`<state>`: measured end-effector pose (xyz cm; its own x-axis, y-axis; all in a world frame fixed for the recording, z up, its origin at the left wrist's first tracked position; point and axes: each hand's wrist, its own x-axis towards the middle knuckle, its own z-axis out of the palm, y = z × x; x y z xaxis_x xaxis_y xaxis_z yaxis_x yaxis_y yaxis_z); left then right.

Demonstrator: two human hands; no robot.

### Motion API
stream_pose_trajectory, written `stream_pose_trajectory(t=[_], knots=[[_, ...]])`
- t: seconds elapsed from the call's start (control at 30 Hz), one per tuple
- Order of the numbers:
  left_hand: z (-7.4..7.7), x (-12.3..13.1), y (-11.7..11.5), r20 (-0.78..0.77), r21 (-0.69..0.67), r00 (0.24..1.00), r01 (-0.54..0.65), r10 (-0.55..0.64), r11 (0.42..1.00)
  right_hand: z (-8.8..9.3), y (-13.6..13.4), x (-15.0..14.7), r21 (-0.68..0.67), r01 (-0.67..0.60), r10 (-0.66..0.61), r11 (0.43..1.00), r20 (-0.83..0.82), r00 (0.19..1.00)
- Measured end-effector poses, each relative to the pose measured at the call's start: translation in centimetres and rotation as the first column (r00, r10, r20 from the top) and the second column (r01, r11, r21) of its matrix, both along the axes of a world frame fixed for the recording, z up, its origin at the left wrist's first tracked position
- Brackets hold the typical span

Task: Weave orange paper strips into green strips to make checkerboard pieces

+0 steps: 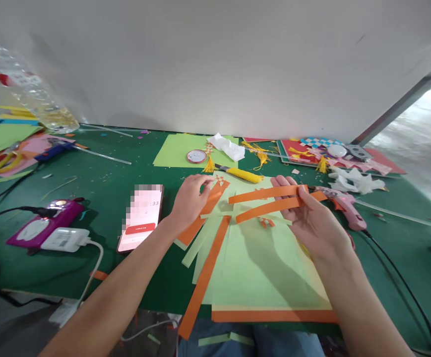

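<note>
My right hand [312, 223] is closed on two orange paper strips [263, 194], pinched at one end between thumb and fingers. They point left above pale green paper sheets [271, 267]. My left hand [191, 201] is closed in a pinch, its fingertips beside a small orange-and-white woven paper piece [220, 180]; what they hold, if anything, is hidden. Under that hand lie orange paper [191, 230] and pale green strips. Another orange strip [206, 277] slants over the table's front edge. A second small woven piece [266, 222] lies below the held strips.
A yellow utility knife [244, 174], crumpled tissue [227, 147] and yellow tassels [262, 156] lie behind the sheets. On the right is a pink glue gun [345, 206] with a cord. Leftward are a phone [141, 218], a purple power strip [47, 223] and a leaning plastic bottle [32, 89].
</note>
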<state>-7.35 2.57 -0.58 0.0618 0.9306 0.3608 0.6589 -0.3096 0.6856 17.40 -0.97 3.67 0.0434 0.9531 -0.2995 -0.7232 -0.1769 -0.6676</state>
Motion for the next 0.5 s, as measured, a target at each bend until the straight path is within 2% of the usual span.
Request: stream_pose_trajectory(t=[0.03,0.1,0.17,0.23,0.33,0.5], knots=[[0.1,0.0,-0.1,-0.064,0.070,0.997,0.035,-0.031,0.997,-0.1,0.0,0.1,-0.004,0.000,0.000,1.000,-0.005,1.000],[0.4,0.1,-0.2,-0.188,0.145,0.969,0.187,-0.159,0.972,-0.3,0.1,0.2,-0.012,0.007,-0.008,1.000,-0.016,1.000],[0.6,0.2,-0.4,-0.265,0.106,0.907,0.366,-0.328,0.925,-0.5,0.2,0.5,-0.020,0.025,-0.025,1.000,-0.025,0.999],[0.5,0.4,-0.6,-0.325,0.047,0.838,0.477,-0.438,0.878,-0.8,0.4,0.9,-0.025,0.053,-0.054,0.998,-0.030,0.998],[0.0,0.8,-0.8,-0.397,0.014,0.782,0.528,-0.480,0.849,-1.1,0.5,1.3,-0.029,0.069,-0.070,0.997,-0.034,0.997],[-0.8,1.5,-0.9,-0.458,0.030,0.749,0.551,-0.478,0.834,-1.1,0.5,1.4,-0.042,0.101,-0.104,0.994,-0.085,0.991]])
